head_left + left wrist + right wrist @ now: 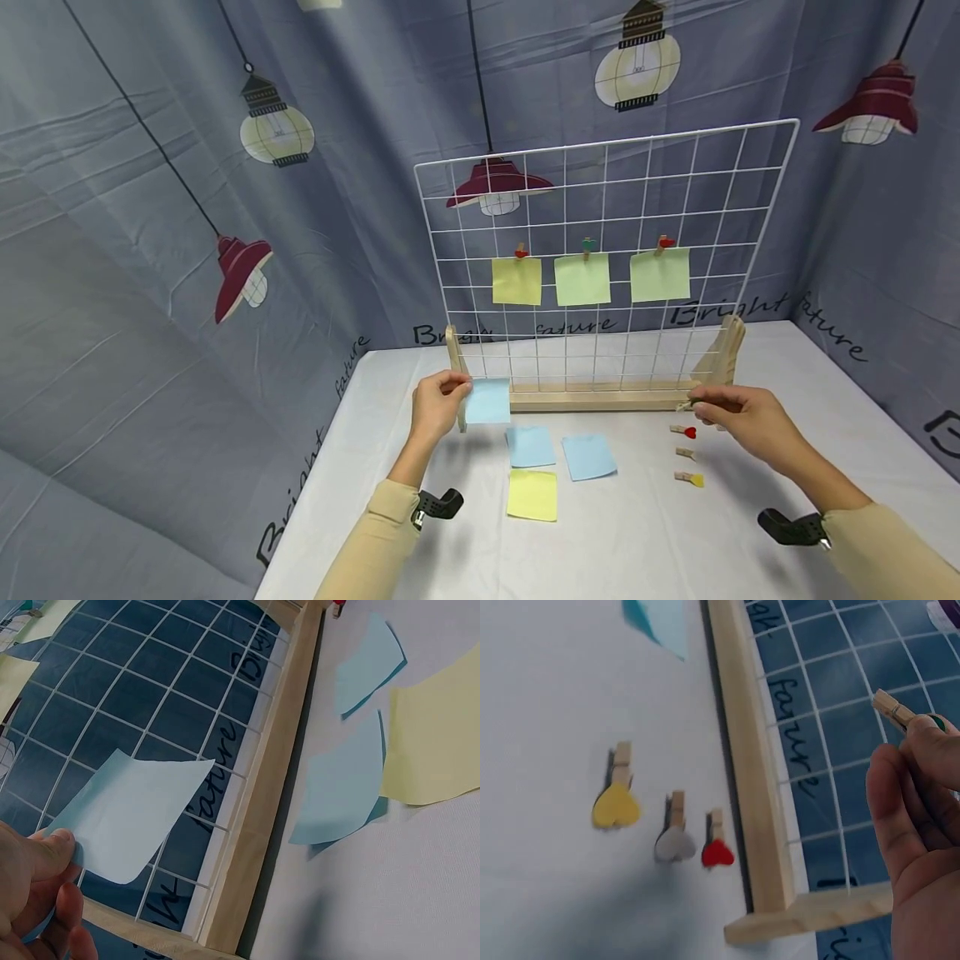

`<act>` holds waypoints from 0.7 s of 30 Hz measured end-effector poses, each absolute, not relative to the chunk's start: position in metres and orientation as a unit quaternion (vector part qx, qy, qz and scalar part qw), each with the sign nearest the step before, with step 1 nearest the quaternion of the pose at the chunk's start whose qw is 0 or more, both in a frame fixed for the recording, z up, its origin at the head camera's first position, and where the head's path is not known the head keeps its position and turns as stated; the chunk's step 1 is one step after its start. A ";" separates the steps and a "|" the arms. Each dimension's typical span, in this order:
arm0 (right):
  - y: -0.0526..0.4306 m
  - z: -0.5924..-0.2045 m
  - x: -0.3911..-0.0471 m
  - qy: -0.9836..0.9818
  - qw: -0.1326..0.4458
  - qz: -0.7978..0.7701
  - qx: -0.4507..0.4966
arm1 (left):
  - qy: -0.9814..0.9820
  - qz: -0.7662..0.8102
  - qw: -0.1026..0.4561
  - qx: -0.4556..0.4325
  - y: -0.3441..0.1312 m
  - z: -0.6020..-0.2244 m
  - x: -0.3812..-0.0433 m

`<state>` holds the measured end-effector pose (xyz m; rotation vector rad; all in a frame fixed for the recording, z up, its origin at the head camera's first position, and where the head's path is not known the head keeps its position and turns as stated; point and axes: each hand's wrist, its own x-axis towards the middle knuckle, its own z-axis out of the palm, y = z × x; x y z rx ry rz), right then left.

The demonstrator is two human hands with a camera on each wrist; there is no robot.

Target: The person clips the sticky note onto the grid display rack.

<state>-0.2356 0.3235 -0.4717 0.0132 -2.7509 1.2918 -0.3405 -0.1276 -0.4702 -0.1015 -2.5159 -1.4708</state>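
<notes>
My left hand (437, 406) pinches a blue sticky note (488, 402) by its left edge, in front of the white wire grid (600, 221). In the left wrist view that note (131, 817) overlaps the grid, thumb on its corner. My right hand (746, 417) pinches a small wooden clothespin (893, 709) with a green decoration, partly hidden by the thumb. Clipped on the grid by clothespins are a yellow note (517, 282) and two pale green notes, one in the middle (582, 280) and one at the right (660, 276).
On the white table lie two blue notes (530, 447) and a yellow note (532, 496). Near my right hand lie clothespins with a red heart (718, 853), a grey heart (675, 844) and a yellow heart (616, 806). A wooden base (592, 401) supports the grid.
</notes>
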 end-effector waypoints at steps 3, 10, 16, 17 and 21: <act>0.313 -0.463 -0.242 -0.907 0.049 0.418 0.010 | -0.856 -0.504 0.109 -0.036 -0.126 -0.470 -0.341; 0.287 -0.449 -0.257 -0.894 0.042 0.446 0.010 | -0.856 -0.506 0.103 -0.038 -0.122 -0.468 -0.344; 0.267 -0.444 -0.268 -0.882 0.047 0.468 0.017 | -0.855 -0.508 0.098 -0.037 -0.120 -0.467 -0.345; 0.263 -0.444 -0.270 -0.879 0.048 0.474 0.020 | -0.855 -0.508 0.098 -0.036 -0.120 -0.466 -0.345; 0.248 -0.443 -0.276 -0.867 0.057 0.494 0.026 | -0.854 -0.509 0.098 -0.037 -0.120 -0.466 -0.346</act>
